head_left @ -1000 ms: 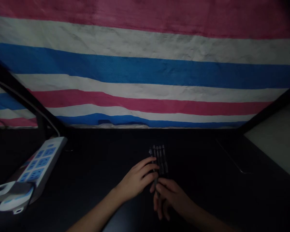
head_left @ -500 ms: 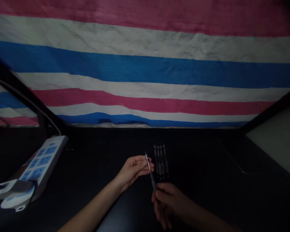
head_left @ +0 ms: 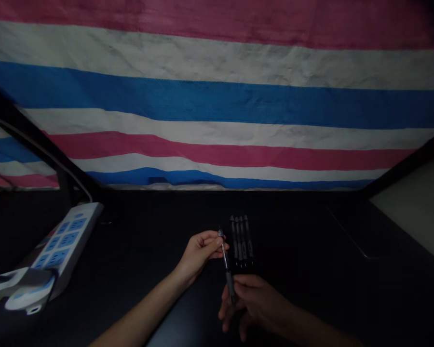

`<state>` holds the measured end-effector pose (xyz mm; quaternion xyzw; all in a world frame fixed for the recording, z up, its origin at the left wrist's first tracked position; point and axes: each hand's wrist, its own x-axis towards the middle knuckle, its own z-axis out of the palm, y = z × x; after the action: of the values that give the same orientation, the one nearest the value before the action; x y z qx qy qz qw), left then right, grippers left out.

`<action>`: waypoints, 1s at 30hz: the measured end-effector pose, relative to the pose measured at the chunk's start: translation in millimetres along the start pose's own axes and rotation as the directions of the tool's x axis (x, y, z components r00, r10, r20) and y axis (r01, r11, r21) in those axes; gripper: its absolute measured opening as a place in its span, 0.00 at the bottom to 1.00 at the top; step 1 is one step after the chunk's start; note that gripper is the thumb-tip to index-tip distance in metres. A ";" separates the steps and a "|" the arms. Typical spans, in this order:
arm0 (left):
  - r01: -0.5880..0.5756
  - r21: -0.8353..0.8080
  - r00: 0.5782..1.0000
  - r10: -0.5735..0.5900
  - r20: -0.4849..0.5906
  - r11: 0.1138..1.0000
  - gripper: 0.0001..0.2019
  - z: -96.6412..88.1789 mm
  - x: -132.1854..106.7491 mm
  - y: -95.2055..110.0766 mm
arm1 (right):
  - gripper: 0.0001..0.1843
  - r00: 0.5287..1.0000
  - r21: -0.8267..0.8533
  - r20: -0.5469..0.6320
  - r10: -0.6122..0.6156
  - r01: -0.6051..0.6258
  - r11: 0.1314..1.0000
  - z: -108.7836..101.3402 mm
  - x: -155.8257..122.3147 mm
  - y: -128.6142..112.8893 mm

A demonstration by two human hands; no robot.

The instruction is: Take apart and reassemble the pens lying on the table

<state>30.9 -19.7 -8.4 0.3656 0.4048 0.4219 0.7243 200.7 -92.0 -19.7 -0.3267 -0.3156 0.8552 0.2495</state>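
Observation:
A pen (head_left: pixel 225 260) with a clear barrel and a dark grip slants between my two hands. My left hand (head_left: pixel 201 251) pinches its upper part between thumb and fingers, with the clicker end pointing away from me. Near the lower, grip end is my right hand (head_left: pixel 255 299), its fingers loose and spread around and behind the pen; whether a fingertip still touches the grip is hard to see. Just beyond the hands, several similar pens (head_left: pixel 241 237) lie side by side in a row on the dark table (head_left: pixel 296 241).
A white power strip (head_left: pixel 80 241) with blue sockets lies at the left, with a plug (head_left: pixel 36 278) in its near end. A striped sheet (head_left: pixel 217 101) hangs behind the table. At the right, a dark flat panel (head_left: pixel 369 231) rests near the edge.
The right hand's fingers have loosened and spread, uncovering the pen's lower end. The pen has shifted slightly towards me; the left hand keeps its pinch.

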 end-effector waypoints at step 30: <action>-0.019 0.031 1.000 0.019 0.005 0.999 0.13 2.3 0.2 -0.5 | 0.16 0.999 0.048 -0.041 0.014 -0.012 0.999 -0.4 -2.9 -1.9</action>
<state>33.1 -20.2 -7.9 0.3816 0.4061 0.4217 0.7153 203.4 -92.4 -17.4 -0.3404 -0.2878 0.8572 0.2579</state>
